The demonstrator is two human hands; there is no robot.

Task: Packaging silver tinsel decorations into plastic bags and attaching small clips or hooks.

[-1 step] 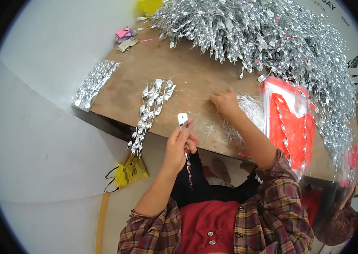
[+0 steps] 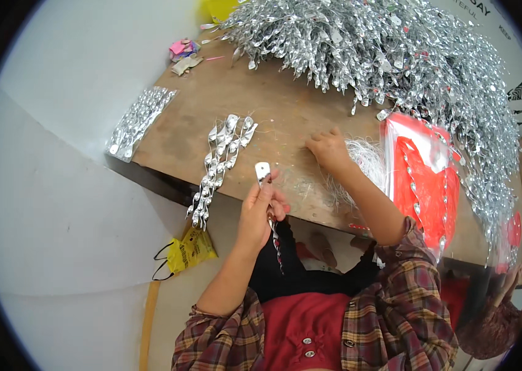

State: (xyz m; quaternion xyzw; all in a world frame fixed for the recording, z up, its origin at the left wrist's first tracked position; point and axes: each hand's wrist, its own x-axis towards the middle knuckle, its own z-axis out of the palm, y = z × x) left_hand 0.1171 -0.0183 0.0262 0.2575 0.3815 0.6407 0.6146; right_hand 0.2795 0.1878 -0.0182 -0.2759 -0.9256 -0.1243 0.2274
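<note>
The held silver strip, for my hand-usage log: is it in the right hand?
No, the left hand holds the silver strip, with the right hand apart.

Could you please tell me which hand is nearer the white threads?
Right: the right hand is beside the white threads, at their left; the left hand is farther left, holding a silver strip.

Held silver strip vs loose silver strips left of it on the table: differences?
- Count: the held strip is single; the loose strips are several, bunched together.
- Support: the left hand holds the held strip; the loose strips lie on the table, lower ends past its edge.

Shared: both are shiny silver and twisted.
</note>
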